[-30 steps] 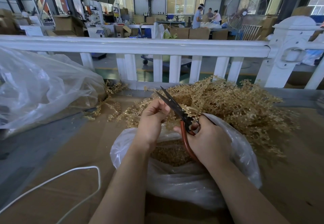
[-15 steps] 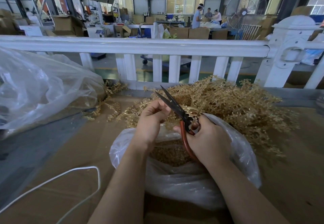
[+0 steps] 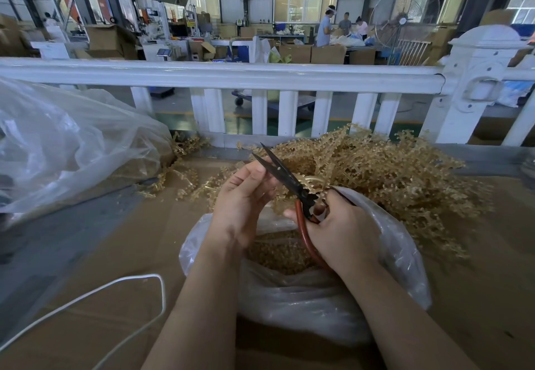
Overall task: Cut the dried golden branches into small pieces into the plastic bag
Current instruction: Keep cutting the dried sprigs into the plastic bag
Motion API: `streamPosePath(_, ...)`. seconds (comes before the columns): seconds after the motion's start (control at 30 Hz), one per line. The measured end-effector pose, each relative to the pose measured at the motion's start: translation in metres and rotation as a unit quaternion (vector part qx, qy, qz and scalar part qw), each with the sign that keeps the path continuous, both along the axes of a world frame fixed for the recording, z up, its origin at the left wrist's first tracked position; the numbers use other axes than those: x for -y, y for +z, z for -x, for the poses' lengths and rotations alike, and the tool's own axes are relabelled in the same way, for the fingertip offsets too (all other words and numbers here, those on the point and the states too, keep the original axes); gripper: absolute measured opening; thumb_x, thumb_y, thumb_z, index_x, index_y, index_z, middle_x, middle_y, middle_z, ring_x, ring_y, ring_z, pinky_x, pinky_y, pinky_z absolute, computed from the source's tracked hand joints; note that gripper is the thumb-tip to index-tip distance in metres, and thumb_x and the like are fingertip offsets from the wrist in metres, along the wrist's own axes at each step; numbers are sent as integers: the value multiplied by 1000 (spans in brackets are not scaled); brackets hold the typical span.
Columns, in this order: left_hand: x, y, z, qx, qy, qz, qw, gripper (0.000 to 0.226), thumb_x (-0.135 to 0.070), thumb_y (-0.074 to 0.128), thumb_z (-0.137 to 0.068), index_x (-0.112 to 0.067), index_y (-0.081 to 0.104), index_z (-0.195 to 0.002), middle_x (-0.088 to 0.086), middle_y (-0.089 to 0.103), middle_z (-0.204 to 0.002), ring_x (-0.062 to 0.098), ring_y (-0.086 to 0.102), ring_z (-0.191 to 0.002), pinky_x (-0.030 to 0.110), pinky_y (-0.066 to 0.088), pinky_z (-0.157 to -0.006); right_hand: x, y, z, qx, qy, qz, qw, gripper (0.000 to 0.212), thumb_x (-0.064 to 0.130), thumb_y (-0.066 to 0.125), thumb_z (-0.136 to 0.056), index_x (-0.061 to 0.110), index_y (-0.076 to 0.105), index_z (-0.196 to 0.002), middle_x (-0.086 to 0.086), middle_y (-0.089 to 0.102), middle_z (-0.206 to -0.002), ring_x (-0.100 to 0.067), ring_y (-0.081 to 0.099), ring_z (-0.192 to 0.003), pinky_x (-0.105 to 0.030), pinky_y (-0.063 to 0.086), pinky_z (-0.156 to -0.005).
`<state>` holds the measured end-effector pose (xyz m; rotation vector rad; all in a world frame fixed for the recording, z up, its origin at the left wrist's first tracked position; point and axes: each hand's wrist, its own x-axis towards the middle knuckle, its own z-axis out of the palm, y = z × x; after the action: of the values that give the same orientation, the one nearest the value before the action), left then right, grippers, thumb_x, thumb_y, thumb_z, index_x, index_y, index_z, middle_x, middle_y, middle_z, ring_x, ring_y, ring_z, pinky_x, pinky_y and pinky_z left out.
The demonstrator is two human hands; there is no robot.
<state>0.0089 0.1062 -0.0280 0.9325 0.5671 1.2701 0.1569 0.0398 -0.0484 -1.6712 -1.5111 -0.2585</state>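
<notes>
Over the plastic bag (image 3: 304,306), left hand (image 3: 246,196) pinching a golden branch (image 3: 285,204) by the blades, right hand (image 3: 341,230) gripping scissors (image 3: 289,180), pile of branches (image 3: 390,167) just behind

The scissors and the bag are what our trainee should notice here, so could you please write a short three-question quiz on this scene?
1. True or false: the scissors have their blades apart.
2. Which hand grips the scissors' red handle?
3. The cut pieces lie: A) in the plastic bag; B) on the white rail; C) on the white cable.

Key: 1 true; 2 the right hand, while the left hand is by the blades; 3 A.
</notes>
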Motion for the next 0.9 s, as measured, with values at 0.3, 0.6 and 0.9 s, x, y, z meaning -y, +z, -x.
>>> streamPosePath(0.3,3,4,-2,-44,70,-52,995,25,-9,58,-96,-21,73,-80,-1,73,-81,9,61,-73,25,46,-73,2,2,0,16,-2,1,1000,55,75,62,-72,27,37,-61,23,20,-47,10,20,-42,-8,9,-45)
streamPosePath(0.6,2,1,-5,-141,132,-154,969,22,-6,58,-97,-17,72,-83,-3,67,-75,5,59,-71,13,47,-68,0,1,-1,19,-7,5,1000,53,69,71,-72,27,38,-68,27,25,-53,12,21,-45,-6,10,-46)
streamPosePath(0.9,-1,-2,-4,-147,124,-189,963,25,3,59,-95,-14,74,-84,-7,73,-79,2,65,-73,13,49,-68,-1,0,-3,5,-21,25,999,53,76,62,-72,26,46,-74,21,33,-52,-5,37,-46,-11,16,-42)
